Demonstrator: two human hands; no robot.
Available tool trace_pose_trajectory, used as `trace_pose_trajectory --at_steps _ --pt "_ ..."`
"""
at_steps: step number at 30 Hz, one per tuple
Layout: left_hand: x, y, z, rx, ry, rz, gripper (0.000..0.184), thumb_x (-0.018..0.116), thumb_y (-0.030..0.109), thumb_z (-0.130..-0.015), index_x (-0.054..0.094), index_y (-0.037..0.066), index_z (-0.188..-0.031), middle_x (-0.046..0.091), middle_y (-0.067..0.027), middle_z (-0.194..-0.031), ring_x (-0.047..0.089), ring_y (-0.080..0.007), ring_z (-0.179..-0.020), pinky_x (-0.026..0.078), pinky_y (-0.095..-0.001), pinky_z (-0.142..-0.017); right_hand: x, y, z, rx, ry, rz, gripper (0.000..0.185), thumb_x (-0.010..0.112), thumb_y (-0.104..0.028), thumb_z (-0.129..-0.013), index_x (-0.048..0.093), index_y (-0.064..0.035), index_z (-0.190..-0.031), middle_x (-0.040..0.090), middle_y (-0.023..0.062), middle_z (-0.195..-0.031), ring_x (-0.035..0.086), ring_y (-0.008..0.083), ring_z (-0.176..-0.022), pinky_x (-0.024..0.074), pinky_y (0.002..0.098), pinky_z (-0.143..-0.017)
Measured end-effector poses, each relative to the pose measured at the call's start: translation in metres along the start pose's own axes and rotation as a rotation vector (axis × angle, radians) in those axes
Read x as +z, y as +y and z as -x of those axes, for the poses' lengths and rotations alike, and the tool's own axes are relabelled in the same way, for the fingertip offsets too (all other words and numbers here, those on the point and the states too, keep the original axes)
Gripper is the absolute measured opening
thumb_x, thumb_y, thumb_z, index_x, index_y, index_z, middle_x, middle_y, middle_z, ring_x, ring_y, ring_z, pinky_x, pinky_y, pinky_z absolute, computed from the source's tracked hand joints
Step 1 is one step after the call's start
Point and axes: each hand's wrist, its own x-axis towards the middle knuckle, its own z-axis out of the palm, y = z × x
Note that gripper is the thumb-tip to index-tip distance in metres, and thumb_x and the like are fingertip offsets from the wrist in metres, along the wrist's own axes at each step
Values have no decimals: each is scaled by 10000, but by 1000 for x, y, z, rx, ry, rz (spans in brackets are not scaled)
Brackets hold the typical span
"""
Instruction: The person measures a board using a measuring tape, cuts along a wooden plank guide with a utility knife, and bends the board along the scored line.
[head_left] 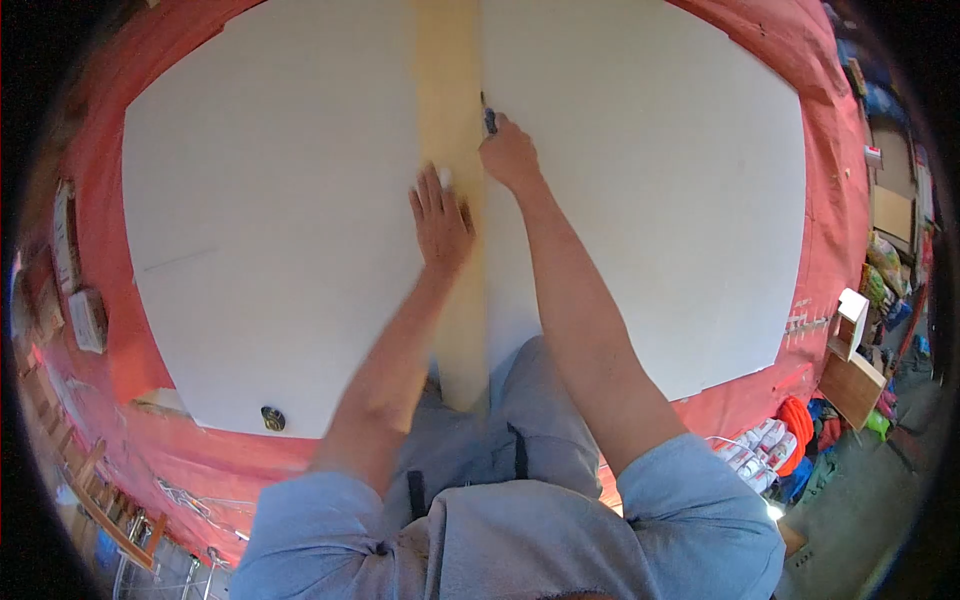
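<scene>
Lengthwise, a pale wooden strip (450,80) lies on a white sheet (270,200), its near end between 2 grey-clad legs (548,420). The left hand (441,228) rests flat on the strip, unclenched, fingers extended. Just right of the strip, the right hand (511,155) is curled tightly around a dark-handled knife-like tool (490,121), its tip beside the strip's edge. Well left of the strip, a small round black-and-gold object (272,418) sits on the sheet.
</scene>
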Motion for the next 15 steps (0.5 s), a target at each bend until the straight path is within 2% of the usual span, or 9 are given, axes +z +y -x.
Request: trace_pose_trajectory --at_steps 4,7,10,15 --pt "-4 15 138 -69 -125 -7 347 556 239 -1042 557 -51 -1233 265 -257 -1706 245 -475 -1573 203 -659 -1255 7 4 -9 -61 10 46 470 565 -173 -897 585 67 -1300 692 329 -1220 663 497 -1164 528 551 -1025" --pt "-3 10 147 7 -70 -41 313 537 261 -1060 590 -28 -1169 274 -218 -1716 235 -448 -1586 198 -632 -1271 14 12 -13 -68 -11 29 452 575 -190 -888 619 69 -1257 695 325 -1214 667 492 -1161 529 546 -1023" --pt "-4 9 148 -5 -88 -21 308 525 273 -1068 610 -15 -1136 286 -217 -1712 246 -433 -1586 204 -614 -1277 12 13 -1 -59 2 33 439 578 -187 -884 633 63 -1240 702 324 -1197 677 488 -1147 532 543 -1014" --pt "-1 6 150 -8 -81 -61 325 508 277 -1071 595 -9 -1199 293 -202 -1713 257 -424 -1584 208 -606 -1278 31 29 40 -94 82 16 439 568 -176 -894 616 51 -1266 707 331 -1168 681 500 -1124 532 556 -1005"
